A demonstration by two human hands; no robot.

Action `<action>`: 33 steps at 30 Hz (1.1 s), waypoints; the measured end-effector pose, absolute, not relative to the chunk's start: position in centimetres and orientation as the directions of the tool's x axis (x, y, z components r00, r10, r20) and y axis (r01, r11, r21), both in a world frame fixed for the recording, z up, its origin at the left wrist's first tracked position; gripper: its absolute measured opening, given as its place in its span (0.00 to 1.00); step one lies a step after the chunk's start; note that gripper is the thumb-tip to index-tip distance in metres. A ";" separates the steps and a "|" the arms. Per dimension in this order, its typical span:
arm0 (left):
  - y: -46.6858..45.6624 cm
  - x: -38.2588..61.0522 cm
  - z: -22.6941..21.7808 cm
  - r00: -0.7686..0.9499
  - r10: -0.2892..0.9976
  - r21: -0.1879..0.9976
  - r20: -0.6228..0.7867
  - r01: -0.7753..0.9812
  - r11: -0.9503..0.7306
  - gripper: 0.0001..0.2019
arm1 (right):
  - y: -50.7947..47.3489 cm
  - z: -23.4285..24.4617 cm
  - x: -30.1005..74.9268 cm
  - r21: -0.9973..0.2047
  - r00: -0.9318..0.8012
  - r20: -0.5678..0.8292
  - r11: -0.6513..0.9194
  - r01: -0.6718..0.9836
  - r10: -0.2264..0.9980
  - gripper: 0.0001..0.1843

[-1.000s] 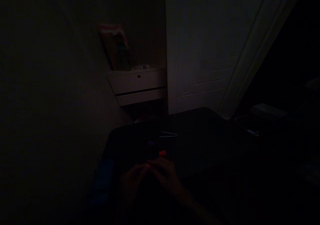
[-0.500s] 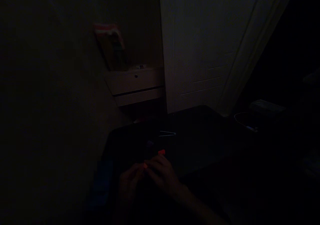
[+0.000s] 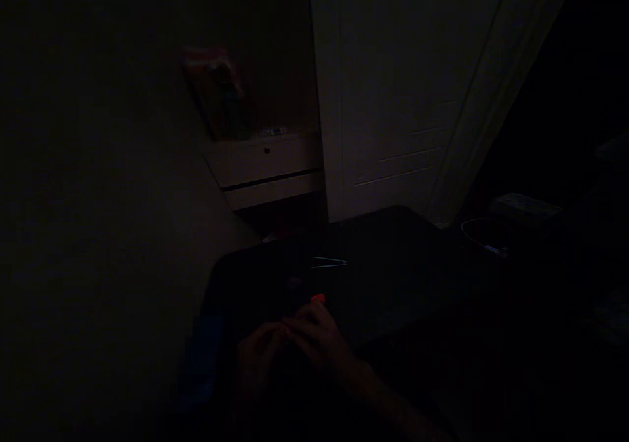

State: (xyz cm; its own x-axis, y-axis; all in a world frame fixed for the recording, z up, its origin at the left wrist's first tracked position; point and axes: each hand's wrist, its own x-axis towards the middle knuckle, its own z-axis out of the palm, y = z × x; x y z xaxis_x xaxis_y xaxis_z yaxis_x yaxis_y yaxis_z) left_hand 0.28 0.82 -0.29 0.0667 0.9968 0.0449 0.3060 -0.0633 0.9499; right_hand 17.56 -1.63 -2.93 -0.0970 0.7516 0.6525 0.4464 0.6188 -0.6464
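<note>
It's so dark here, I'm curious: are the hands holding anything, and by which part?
It cannot be told: the left hand and right hand meet at the fingertips, and the dark hides anything between them.

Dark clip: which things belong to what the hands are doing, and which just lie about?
In hand: left hand and right hand, fingertips together over the dark table, grip too dark to judge; small red piece just beyond them.
Lying about: tweezers, blue object, drawer unit, cable, door.
</note>
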 end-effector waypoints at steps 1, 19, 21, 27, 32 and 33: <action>0.8 0.3 -0.2 0.074 0.996 0.948 0.046 0.312 -0.067 0.21 | -1.6 -3.0 17.6 -0.629 -0.102 0.663 0.627 0.459 0.741 0.15; 0.8 0.0 -0.9 0.178 0.984 0.958 0.014 0.280 -0.064 0.24 | -1.7 -2.6 17.7 -0.350 -0.165 0.822 0.712 0.609 0.545 0.09; 0.8 0.0 -1.1 0.188 0.982 0.956 0.026 0.283 -0.079 0.24 | -1.7 -2.6 17.7 -0.341 -0.162 0.831 0.718 0.606 0.532 0.08; 0.9 -0.1 -1.3 0.177 0.984 0.955 0.008 0.291 -0.060 0.23 | -1.9 -2.0 17.9 -0.346 -0.180 0.822 0.726 0.594 0.540 0.09; 1.0 -0.1 -1.1 0.193 0.981 0.955 -0.002 0.291 -0.056 0.21 | -2.0 -1.7 18.1 -0.350 -0.193 0.822 0.742 0.572 0.536 0.10; 0.9 -0.1 -1.0 0.195 0.981 0.956 0.000 0.286 -0.057 0.20 | -1.9 -1.7 18.2 -0.356 -0.196 0.819 0.746 0.563 0.539 0.10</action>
